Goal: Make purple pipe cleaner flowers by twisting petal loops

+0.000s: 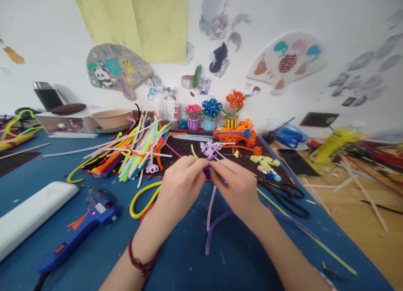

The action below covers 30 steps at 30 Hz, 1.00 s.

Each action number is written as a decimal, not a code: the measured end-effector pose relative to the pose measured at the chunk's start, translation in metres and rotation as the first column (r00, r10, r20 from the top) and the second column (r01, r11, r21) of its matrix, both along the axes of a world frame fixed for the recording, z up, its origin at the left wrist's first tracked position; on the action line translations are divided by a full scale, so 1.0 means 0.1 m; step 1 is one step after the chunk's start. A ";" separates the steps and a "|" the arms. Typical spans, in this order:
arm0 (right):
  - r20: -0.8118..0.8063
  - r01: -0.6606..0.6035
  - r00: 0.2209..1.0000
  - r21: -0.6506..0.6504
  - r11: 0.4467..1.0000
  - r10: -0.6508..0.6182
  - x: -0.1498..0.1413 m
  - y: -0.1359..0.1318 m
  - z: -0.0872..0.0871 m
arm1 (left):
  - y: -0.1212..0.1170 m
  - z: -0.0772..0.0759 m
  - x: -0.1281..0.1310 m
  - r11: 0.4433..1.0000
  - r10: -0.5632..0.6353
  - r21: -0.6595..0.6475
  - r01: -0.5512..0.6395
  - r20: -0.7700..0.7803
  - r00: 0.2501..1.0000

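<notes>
Left hand [185,180] and right hand [237,182] pinch a purple pipe cleaner [207,171] — fingertips nearly meeting — left of the black scissors [288,195] on the table [185,261].

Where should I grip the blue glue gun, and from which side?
By the handle of the glue gun, from the near side and above. The gun lies flat, its long handle slanting back toward the person and its barrel at the far end. I'd keep off the barrel: a red light shows, so it may be hot.
</notes>
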State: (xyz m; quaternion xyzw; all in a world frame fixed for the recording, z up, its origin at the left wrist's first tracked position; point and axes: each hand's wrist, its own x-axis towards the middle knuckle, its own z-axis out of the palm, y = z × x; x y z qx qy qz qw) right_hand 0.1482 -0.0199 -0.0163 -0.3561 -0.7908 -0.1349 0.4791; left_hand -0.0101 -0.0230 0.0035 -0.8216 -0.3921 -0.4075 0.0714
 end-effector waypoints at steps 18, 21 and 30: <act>0.028 0.001 1.000 0.040 0.999 -0.002 -0.01 0.01 -0.02 | 0.01 -0.02 0.01 1.000 0.008 0.030 -0.007 -0.008 1.000; -0.024 -0.039 0.999 -0.035 0.999 0.038 -0.01 0.00 0.02 | 0.02 -0.01 0.01 1.000 -0.006 0.022 0.005 0.050 0.999; -0.220 -0.239 0.960 -0.338 0.910 0.171 0.00 0.01 0.12 | -0.03 0.12 0.00 0.870 0.061 -0.425 0.248 0.593 0.803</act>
